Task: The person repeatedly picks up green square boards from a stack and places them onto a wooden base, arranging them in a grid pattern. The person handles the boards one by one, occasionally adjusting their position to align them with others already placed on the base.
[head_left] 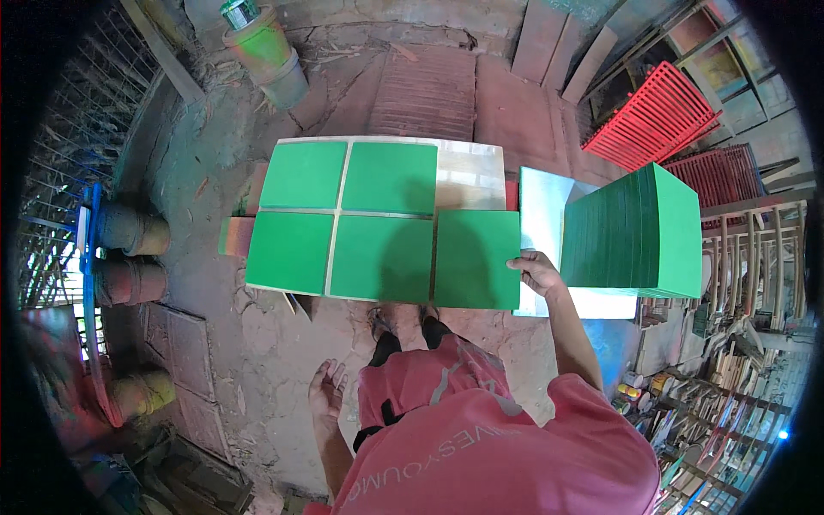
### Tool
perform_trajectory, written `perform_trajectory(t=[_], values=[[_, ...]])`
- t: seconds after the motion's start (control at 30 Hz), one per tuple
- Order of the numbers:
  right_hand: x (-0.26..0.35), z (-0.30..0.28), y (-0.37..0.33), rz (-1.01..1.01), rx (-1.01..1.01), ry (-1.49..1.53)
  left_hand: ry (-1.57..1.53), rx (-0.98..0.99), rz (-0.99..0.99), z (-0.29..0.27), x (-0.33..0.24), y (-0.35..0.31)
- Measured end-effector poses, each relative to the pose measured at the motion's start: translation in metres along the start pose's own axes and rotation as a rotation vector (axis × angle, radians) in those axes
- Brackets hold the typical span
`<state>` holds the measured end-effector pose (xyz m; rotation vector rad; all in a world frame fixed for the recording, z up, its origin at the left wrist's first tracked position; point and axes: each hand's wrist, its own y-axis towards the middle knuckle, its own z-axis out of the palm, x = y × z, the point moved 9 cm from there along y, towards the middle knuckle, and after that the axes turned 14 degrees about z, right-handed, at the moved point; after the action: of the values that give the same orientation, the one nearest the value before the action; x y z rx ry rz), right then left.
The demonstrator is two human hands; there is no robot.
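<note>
Several square green panels lie flat in two rows on a pale board [470, 178] in front of me. My right hand [536, 273] pinches the right edge of the nearest right-hand panel [477, 257] between thumb and fingers. This panel sits beside another green panel [383, 256], a thin gap between them. My left hand [328, 390] hangs low beside my body, fingers loosely apart and nothing in it. To the right rises a tall stack of green panels [614, 232] on a light sheet [541, 202].
A red slatted rack [652, 118] leans at the far right. Paint-stained buckets [270, 56] are stacked at the back left, and more pots [133, 281] line the left side. Paint tins [631, 390] and long sticks crowd the right. The floor [275, 343] is cracked and stained.
</note>
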<state>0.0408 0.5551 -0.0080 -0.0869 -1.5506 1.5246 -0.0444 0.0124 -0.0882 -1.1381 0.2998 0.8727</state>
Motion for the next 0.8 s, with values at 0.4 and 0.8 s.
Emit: perform_trajectory(t=[0.4,0.8], values=[[0.002,0.004,-0.004,0.038,0.003,0.03,0.035,0.001,0.01,-0.004,0.001,0.001],[-0.014,-0.001,-0.005,0.066,0.029,0.007,0.02,0.024,-0.008,-0.001,0.002,-0.002]])
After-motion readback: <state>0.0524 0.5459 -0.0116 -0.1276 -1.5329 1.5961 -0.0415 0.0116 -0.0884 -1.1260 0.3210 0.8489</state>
